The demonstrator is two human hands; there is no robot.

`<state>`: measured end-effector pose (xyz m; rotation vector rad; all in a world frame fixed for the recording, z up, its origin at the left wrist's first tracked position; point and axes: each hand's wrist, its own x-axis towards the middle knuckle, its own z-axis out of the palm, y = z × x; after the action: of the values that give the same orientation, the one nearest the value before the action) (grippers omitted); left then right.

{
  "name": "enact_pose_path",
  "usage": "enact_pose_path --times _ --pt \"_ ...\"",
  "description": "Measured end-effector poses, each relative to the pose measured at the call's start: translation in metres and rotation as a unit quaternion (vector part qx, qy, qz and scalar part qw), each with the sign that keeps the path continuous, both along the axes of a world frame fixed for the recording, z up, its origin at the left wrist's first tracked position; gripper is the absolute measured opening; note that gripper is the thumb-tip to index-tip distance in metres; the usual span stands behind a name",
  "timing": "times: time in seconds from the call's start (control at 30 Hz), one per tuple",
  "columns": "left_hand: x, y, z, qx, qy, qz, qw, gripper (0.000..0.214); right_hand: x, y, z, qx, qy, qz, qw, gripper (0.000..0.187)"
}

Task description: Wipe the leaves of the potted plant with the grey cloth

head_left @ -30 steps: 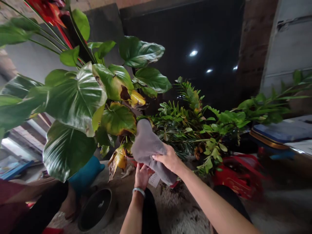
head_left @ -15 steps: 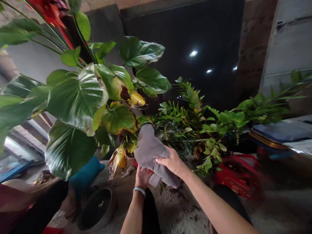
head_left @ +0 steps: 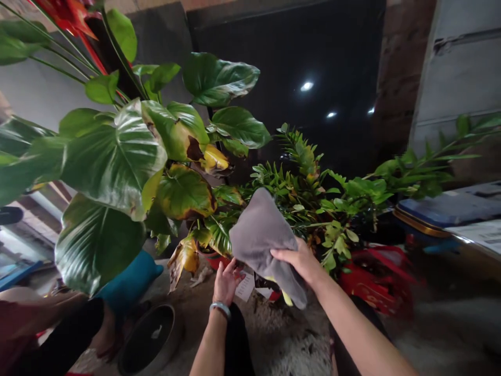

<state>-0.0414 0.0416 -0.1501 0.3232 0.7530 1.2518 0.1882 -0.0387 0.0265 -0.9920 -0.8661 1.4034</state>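
Observation:
My right hand point(head_left: 307, 261) grips a soft grey cloth point(head_left: 266, 230) by its right side, thumb on top. The cloth bunches upward in front of the plants, and a bit of yellow shows at its lower edge. My left hand point(head_left: 227, 279), with a pale bracelet at the wrist, is just below and left of the cloth. Its fingers are apart and slightly curled, holding nothing. Beside those fingers is a white printed card point(head_left: 245, 286). Large broad leaves point(head_left: 113, 143) of a potted plant fill the left, several with yellow and brown patches.
Smaller green plants point(head_left: 305, 177) stand ahead against a dark panel point(head_left: 289, 62). A dark round basin point(head_left: 146, 339) lies low on the left, near another person's leg point(head_left: 64, 339). On the right are a red bag point(head_left: 378, 282) and a blue-lidded box point(head_left: 434, 209).
The cloth has shifted right and spread wider in my right hand, showing yellow at its edge. My left hand has come away from it. The view has turned slightly.

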Motion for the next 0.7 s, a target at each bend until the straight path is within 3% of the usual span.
enact_pose_path --times 0.07,0.13,0.23,0.3,0.37,0.5,0.6,0.7 --pt "0.002 0.001 0.001 -0.001 0.011 0.001 1.0 0.049 -0.003 0.01 -0.015 -0.024 0.005 -0.039 0.999 0.031" --pt "0.002 0.0 0.001 -0.002 0.02 0.006 1.0 0.049 -0.011 -0.001 -0.044 -0.063 -0.012 -0.043 0.997 0.03" --pt "0.0 -0.001 0.002 -0.003 0.023 0.006 1.0 0.046 -0.019 -0.04 -0.078 -0.115 -0.04 0.035 0.992 0.024" --pt "0.0 -0.003 0.003 -0.001 0.02 -0.004 1.0 0.045 -0.017 -0.059 -0.074 -0.105 -0.042 0.089 0.99 0.023" --pt "0.002 -0.005 0.006 -0.002 0.016 -0.008 1.0 0.043 -0.008 -0.059 -0.052 -0.06 -0.028 0.096 0.993 0.028" --pt "0.008 -0.007 0.015 -0.022 0.021 0.021 0.999 0.043 0.016 -0.011 -0.01 0.003 0.045 -0.043 0.998 0.033" --pt "0.008 -0.007 0.018 -0.029 0.028 0.027 0.999 0.046 0.024 0.015 -0.022 -0.1 0.142 -0.114 0.978 0.025" --pt "0.004 -0.007 0.016 -0.025 0.033 0.019 0.999 0.047 0.018 -0.005 -0.059 -0.229 0.203 -0.117 0.945 0.024"
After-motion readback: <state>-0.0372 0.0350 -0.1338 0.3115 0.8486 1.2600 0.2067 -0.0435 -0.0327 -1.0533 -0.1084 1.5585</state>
